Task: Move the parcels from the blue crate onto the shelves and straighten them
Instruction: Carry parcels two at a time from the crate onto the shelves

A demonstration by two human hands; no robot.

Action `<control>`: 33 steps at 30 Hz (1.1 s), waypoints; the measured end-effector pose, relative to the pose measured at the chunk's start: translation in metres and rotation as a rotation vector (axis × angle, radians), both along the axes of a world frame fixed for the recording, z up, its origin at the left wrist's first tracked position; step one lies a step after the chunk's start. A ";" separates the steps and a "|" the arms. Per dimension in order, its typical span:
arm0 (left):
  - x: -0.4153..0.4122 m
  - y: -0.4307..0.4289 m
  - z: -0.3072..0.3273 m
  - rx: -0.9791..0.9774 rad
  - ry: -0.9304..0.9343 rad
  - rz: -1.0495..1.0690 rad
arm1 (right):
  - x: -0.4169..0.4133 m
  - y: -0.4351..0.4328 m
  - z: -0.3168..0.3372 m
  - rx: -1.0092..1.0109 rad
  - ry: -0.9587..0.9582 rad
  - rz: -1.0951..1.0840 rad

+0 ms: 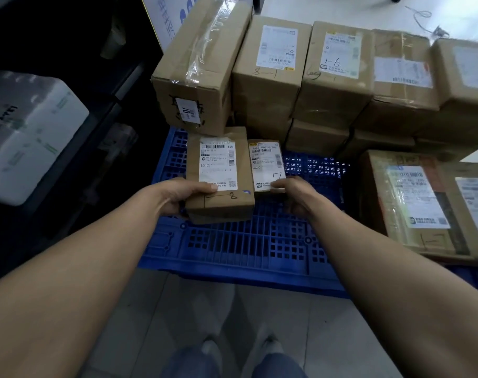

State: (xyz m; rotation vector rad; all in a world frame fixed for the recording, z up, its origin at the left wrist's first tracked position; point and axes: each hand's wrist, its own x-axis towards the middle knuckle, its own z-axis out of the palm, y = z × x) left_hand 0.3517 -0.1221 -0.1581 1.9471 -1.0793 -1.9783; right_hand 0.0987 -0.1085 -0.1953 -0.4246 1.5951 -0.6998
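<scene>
Over the blue crate (246, 246) I hold two small cardboard parcels side by side. My left hand (179, 196) grips the near left corner of the wider parcel (218, 170), which has a white label and a hand-drawn "8". My right hand (293, 195) pinches the near end of the narrower parcel (266, 166), marked "1-7". Both parcels lie flat with their labels up. The bare lattice floor of the crate shows below them.
Several larger cardboard boxes (270, 69) are stacked at the far side of the crate, and more boxes (418, 200) sit at the right. A dark shelf unit (77, 137) at the left holds a white wrapped pack (27, 132). Pale floor tiles and my shoes lie below.
</scene>
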 end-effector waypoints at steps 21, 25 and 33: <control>-0.019 0.057 0.110 0.132 0.232 0.127 | -0.039 0.060 0.117 0.066 -0.026 -0.047; -0.027 0.060 0.163 0.071 0.222 0.068 | -0.051 0.076 0.169 0.030 -0.043 -0.061; -0.012 0.049 0.293 -0.193 0.394 0.100 | -0.039 0.067 0.299 -0.217 -0.183 -0.020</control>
